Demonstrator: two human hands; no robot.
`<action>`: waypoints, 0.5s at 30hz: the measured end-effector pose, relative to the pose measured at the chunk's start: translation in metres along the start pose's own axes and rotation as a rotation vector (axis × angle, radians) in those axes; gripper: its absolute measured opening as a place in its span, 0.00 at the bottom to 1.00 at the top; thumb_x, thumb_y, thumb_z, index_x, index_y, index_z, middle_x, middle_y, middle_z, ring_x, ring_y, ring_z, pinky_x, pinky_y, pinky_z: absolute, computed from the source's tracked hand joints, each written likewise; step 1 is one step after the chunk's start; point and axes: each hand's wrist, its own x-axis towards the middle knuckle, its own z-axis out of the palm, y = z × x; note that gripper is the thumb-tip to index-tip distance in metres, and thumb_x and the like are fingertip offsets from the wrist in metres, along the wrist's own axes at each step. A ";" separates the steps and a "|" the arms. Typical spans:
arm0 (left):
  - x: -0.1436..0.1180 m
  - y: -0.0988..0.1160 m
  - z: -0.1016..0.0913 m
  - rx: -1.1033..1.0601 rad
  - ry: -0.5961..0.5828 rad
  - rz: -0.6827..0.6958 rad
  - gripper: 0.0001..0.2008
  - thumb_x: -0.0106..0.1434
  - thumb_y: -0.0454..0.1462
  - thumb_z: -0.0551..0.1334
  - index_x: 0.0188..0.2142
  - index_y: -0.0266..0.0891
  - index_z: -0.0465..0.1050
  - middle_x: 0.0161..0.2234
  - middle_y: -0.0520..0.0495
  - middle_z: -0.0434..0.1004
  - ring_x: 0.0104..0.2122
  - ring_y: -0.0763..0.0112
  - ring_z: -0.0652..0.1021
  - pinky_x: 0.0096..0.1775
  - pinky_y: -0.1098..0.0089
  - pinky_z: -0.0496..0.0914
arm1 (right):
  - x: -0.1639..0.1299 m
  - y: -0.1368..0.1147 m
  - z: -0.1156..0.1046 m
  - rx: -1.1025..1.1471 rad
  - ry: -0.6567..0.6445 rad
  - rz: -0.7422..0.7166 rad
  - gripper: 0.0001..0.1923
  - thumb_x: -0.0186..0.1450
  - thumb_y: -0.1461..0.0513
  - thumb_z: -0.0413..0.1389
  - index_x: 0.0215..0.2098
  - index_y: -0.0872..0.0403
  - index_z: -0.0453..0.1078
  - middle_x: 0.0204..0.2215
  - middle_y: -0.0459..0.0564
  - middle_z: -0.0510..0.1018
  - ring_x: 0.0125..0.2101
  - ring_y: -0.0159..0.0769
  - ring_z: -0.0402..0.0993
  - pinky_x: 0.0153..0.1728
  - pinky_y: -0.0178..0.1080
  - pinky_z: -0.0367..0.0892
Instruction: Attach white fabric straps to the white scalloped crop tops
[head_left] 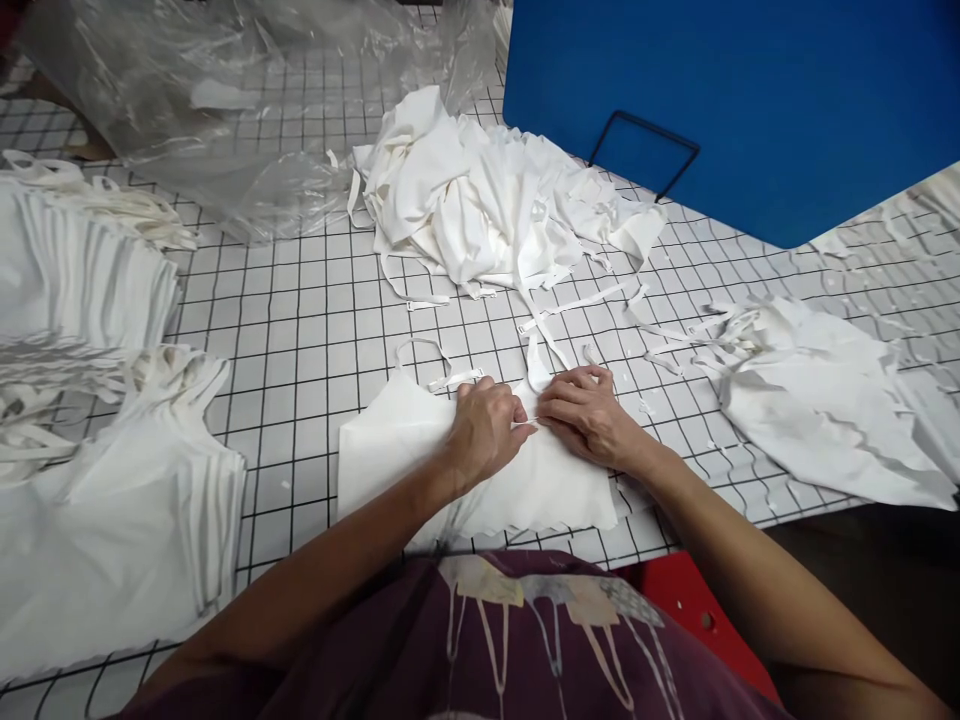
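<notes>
A white camisole [397, 450] lies flat on the gridded table in front of me, with thin straps at its upper edge. At the middle of its neckline, my left hand [484, 432] is closed, pinching the white edge between thumb and fingers. Just to the right, my right hand [589, 415] has its fingers closed on the same edge, its fingertips partly hidden. A short, thin white line spans the small gap between the hands; whether it is thread or fabric edge I cannot tell. One loose strap [424, 342] loops above the left side.
A heap of white garments [480, 190] with trailing straps lies beyond my hands. Stacked white tops [127, 500] fill the left side, and more white garments [817, 400] lie right. Clear plastic [247, 110] sits at the back left. A blue board [735, 90] stands back right.
</notes>
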 end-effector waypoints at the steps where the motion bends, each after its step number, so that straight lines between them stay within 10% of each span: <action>1: 0.000 0.000 0.000 0.000 -0.001 0.008 0.09 0.64 0.40 0.66 0.30 0.39 0.74 0.34 0.48 0.79 0.42 0.61 0.73 0.49 0.56 0.60 | 0.000 0.002 -0.004 -0.016 -0.030 -0.010 0.10 0.72 0.62 0.49 0.41 0.45 0.73 0.39 0.47 0.79 0.47 0.46 0.70 0.54 0.56 0.48; 15: 0.001 -0.004 0.006 -0.016 0.046 0.033 0.06 0.60 0.38 0.66 0.31 0.37 0.76 0.33 0.48 0.79 0.40 0.59 0.74 0.47 0.56 0.60 | 0.008 -0.012 0.008 0.204 0.072 0.091 0.07 0.71 0.59 0.53 0.37 0.49 0.71 0.35 0.46 0.79 0.43 0.41 0.71 0.49 0.49 0.57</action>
